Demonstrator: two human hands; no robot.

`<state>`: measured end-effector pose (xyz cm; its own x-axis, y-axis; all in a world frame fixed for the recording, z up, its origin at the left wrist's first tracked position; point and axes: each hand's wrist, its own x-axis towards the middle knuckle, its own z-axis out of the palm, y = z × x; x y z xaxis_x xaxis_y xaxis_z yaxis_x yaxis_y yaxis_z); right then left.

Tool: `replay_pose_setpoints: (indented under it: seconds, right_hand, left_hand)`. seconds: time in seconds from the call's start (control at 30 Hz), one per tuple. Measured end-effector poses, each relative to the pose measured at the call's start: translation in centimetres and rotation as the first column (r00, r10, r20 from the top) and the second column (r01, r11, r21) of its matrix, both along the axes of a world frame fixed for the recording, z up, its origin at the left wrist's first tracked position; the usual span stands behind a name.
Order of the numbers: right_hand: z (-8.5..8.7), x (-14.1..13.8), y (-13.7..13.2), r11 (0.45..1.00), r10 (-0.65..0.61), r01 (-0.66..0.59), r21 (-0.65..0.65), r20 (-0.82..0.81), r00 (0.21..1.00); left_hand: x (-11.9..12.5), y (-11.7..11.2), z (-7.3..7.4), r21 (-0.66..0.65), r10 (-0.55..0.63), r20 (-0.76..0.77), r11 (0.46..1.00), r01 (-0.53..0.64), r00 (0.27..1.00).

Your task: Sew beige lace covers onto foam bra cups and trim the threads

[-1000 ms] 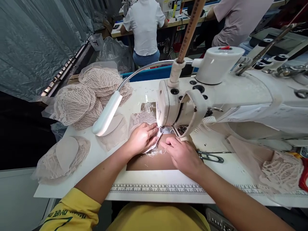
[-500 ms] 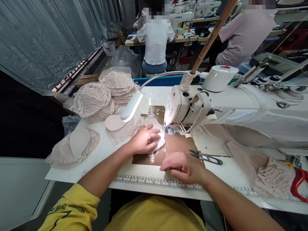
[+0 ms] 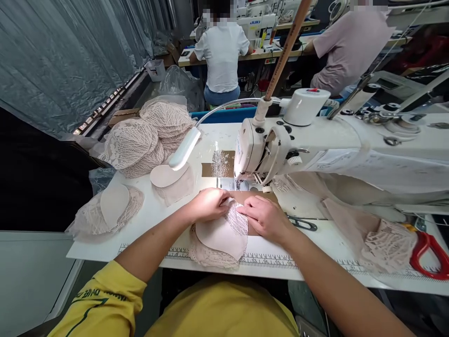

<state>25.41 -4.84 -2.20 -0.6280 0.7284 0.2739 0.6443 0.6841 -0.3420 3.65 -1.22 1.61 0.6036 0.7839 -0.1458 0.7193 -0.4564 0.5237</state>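
A beige lace cup piece (image 3: 220,236) with a smooth pad on top lies at the table's front edge, just in front of the sewing machine head (image 3: 261,147). My left hand (image 3: 206,204) pinches its upper left edge with fingers closed. My right hand (image 3: 265,217) grips its upper right edge beside the needle area. The two hands nearly touch above the piece.
Stacks of lace cups (image 3: 147,135) and a flat pile with a pad (image 3: 108,210) sit at the left. A gooseneck lamp (image 3: 184,149) hangs over them. Thread snips (image 3: 301,223) lie right of my hand, red scissors (image 3: 428,255) far right. Two seated people work behind.
A lace cup piece has been pulled from beside the needle toward the table's front edge. My right hand moved from the ruler strip up onto the piece; both hands now hold it.
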Motion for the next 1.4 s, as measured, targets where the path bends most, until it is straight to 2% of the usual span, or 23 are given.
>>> replay_pose_setpoints:
  seconds: [0.07, 0.13, 0.17, 0.23, 0.3, 0.37, 0.4, 0.47, 0.53, 0.6, 0.63, 0.7, 0.77, 0.83, 0.9, 1.0, 1.13, 1.23, 1.4]
  right_hand:
    - [0.0, 0.1, 0.0, 1.000, 0.000, 0.000, 0.018, 0.024, 1.000]
    - [0.0, 0.1, 0.1, 1.000, -0.003, 0.002, 0.026, 0.034, 0.999]
    - [0.0, 0.1, 0.1, 1.000, -0.004, 0.003, 0.026, 0.035, 0.999]
    - [0.0, 0.1, 0.1, 1.000, 0.000, 0.000, 0.020, 0.028, 1.000]
    - [0.0, 0.1, 0.1, 1.000, 0.003, -0.004, 0.013, 0.019, 1.000]
    - [0.1, 0.1, 0.0, 1.000, 0.006, -0.006, 0.007, 0.013, 1.000]
    - [0.2, 0.1, 0.0, 1.000, 0.004, -0.004, 0.003, 0.013, 1.000]
    - [0.2, 0.1, -0.1, 1.000, -0.002, 0.002, -0.006, 0.010, 1.000]
    - [0.3, 0.0, -0.1, 1.000, -0.012, 0.012, -0.011, -0.001, 1.000]
    - [0.2, 0.0, -0.1, 1.000, -0.019, 0.018, -0.013, -0.015, 1.000]
    - [0.2, 0.0, -0.1, 1.000, -0.024, 0.024, -0.013, -0.025, 0.999]
    - [0.0, 0.0, -0.1, 0.999, -0.043, 0.043, -0.007, -0.045, 0.998]
    - [-0.2, 0.1, -0.1, 0.997, -0.073, 0.073, 0.006, -0.061, 0.995]
    - [-0.4, 0.2, 0.0, 0.992, -0.118, 0.120, 0.024, -0.071, 0.990]
    - [-0.5, 0.2, 0.0, 0.986, -0.158, 0.161, 0.048, -0.059, 0.986]
    - [-0.4, 0.0, 0.1, 0.977, -0.195, 0.192, 0.094, 0.030, 0.980]
    - [-0.1, -0.2, 0.0, 0.964, -0.251, 0.233, 0.129, 0.147, 0.957]
    - [-0.1, -0.3, 0.0, 0.961, -0.263, 0.245, 0.124, 0.150, 0.953]
    - [0.0, -0.6, 0.2, 0.957, -0.273, 0.254, 0.140, 0.142, 0.951]
  left_hand:
    - [0.2, 0.3, 0.0, -0.097, -0.008, 0.079, 0.995, 0.016, 0.997]
    - [0.1, 0.7, 0.0, -0.249, 0.013, 0.270, 0.967, 0.057, 0.963]
    - [0.0, 0.9, -0.1, -0.354, 0.052, 0.374, 0.931, 0.091, 0.926]
    - [-0.4, 1.3, -0.1, -0.557, 0.195, 0.530, 0.814, 0.165, 0.826]
    - [-0.9, 1.8, -0.2, -0.665, 0.332, 0.581, 0.720, 0.198, 0.743]
    - [-1.5, 2.2, -0.2, -0.684, 0.407, 0.597, 0.709, 0.173, 0.692]
    - [-1.8, 2.3, 0.0, -0.671, 0.424, 0.602, 0.728, 0.140, 0.677]
    - [-2.5, 2.3, 0.4, -0.584, 0.436, 0.615, 0.812, 0.008, 0.657]
    - [-3.0, 1.8, 1.1, -0.360, 0.412, 0.620, 0.905, -0.225, 0.668]
    - [-3.1, 0.6, 1.8, -0.075, 0.355, 0.595, 0.918, -0.390, 0.721]
    - [-3.0, 0.0, 1.9, 0.027, 0.309, 0.563, 0.920, -0.390, 0.767]
    - [-2.2, -1.4, 1.8, 0.122, 0.164, 0.456, 0.962, -0.245, 0.875]
    - [-1.0, -2.3, 1.1, 0.161, -0.018, 0.271, 0.987, -0.027, 0.962]
    - [0.1, -2.6, 0.3, 0.195, -0.153, 0.109, 0.972, 0.129, 0.982]
    - [0.9, -2.4, -0.3, 0.226, -0.229, 0.036, 0.950, 0.215, 0.973]
    - [1.3, -1.9, -0.6, 0.233, -0.281, 0.016, 0.934, 0.269, 0.960]
    - [1.1, -1.6, -0.7, 0.257, -0.155, -0.056, 0.952, 0.165, 0.986]
    - [1.0, -1.6, -0.9, 0.287, -0.101, -0.121, 0.949, 0.133, 0.987]
    - [1.0, -0.6, -1.1, 0.306, -0.155, -0.162, 0.931, 0.199, 0.974]
